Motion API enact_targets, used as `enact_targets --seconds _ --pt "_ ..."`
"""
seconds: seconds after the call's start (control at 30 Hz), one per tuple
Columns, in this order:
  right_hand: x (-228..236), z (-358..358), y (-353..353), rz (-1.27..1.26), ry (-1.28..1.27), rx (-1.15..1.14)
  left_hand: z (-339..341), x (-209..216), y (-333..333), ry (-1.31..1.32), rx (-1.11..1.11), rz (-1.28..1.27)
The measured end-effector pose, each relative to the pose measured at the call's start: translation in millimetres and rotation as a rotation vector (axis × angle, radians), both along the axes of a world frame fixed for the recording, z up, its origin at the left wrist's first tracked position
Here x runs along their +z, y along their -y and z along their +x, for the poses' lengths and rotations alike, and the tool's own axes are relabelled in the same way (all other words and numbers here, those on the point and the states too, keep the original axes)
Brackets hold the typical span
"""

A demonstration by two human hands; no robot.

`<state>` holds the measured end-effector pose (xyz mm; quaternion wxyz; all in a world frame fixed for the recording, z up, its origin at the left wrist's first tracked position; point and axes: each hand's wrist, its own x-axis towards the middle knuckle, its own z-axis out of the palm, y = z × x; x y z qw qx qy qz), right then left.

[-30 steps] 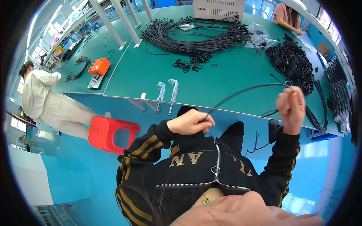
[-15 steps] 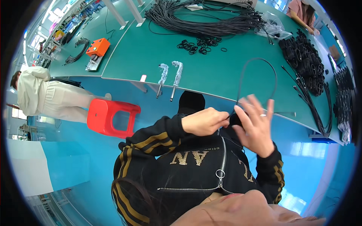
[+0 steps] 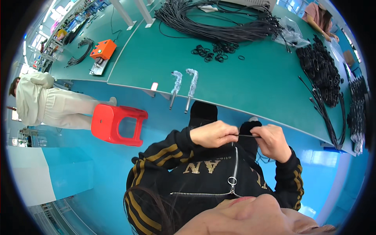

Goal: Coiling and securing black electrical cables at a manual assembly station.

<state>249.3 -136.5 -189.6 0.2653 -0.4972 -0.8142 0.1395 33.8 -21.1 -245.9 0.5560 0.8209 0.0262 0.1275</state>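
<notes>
Black cable (image 3: 246, 136) runs between left hand (image 3: 214, 134) and right hand (image 3: 273, 142) (each grip pinching it)

Head-worn wide fisheye view from above, facing steeply down and forward over the green worktop (image 3: 258, 80), whose edges bow; the left hand (image 3: 214, 134) and right hand (image 3: 273, 142) appear close, just this side of the worktop.
</notes>
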Motion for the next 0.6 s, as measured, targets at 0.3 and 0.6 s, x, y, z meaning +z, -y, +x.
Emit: enact_targets --seconds 0.3,0.6 --pt "-47 4 -27 -0.212 -0.080 -0.273 -26 -103 13 -0.123 0.026 -0.341" --pt "-88 31 -40 -0.150 0.215 -0.224 13 -163 -10 -0.510 0.007 -0.546"
